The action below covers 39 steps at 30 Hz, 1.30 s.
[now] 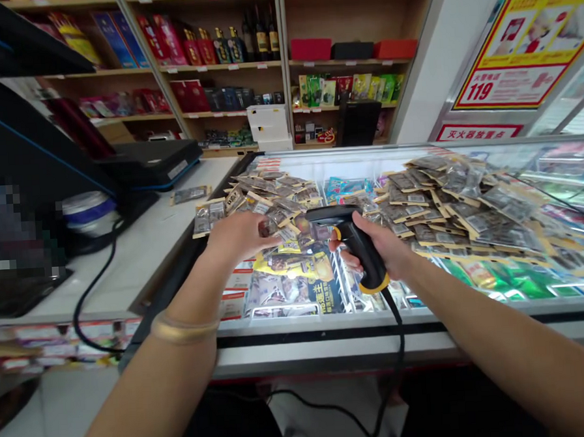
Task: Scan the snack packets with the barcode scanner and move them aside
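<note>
A black scanner (368,250) is held in the right hand (391,244), aimed leftward. The left hand (237,236) is placed at a heap of packets (290,187); whether one is gripped cannot be told. Another heap (433,201) is spread rightward across the glass-topped freezer (338,348). Behind, shelves (225,67) are stocked with bottles (262,41).

Packets (468,219) with print too small to read, scanner (364,244) partly hidden by right hand (391,249), poster (523,56) cropped at right
</note>
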{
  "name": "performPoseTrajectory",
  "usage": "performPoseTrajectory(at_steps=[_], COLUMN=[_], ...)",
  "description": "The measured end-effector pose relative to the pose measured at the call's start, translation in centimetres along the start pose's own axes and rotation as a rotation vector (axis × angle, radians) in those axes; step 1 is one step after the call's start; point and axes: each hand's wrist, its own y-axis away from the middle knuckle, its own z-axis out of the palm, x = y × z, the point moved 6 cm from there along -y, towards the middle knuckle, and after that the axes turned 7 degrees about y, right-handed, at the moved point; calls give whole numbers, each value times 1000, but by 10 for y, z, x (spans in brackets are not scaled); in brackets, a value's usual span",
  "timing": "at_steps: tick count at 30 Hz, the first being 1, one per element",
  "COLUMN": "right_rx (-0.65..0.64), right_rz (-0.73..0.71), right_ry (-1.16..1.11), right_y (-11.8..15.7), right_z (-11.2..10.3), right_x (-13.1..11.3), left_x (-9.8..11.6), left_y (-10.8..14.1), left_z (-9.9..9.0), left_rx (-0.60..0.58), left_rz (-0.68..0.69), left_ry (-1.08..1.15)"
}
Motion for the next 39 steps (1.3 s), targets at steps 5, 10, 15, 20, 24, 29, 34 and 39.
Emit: performPoseTrajectory(at_steps=[5,10,15,20,24,29,34,39], right_rx=[-65,-49,-12,-53,-80,-104,-100,-114], right_rz=[-11,-19,-26,-23,-17,-10,4,10], right_ry=[5,-3,-1,1,14,31,35,24], right_y=[1,2,3,6,7,8,7,6], right_z=[6,6,5,7,10,15,16,16], right_x=[-1,-1,-2,-3,-1,1,2,3], left_x=[4,-4,-9,-11,-20,-23,-22,-21], left_y=[0,-4,-1,-2,-9,-13,-14,-14], left_z=[7,15,15,13,17,21,21,21], left_rx=[-63,-111,-114,-51,103,141,166,168], left_rz=[71,76,127,60,-77,-92,-88,-72], left_ry=[23,224,598,1154,1291,1368,1387,1424])
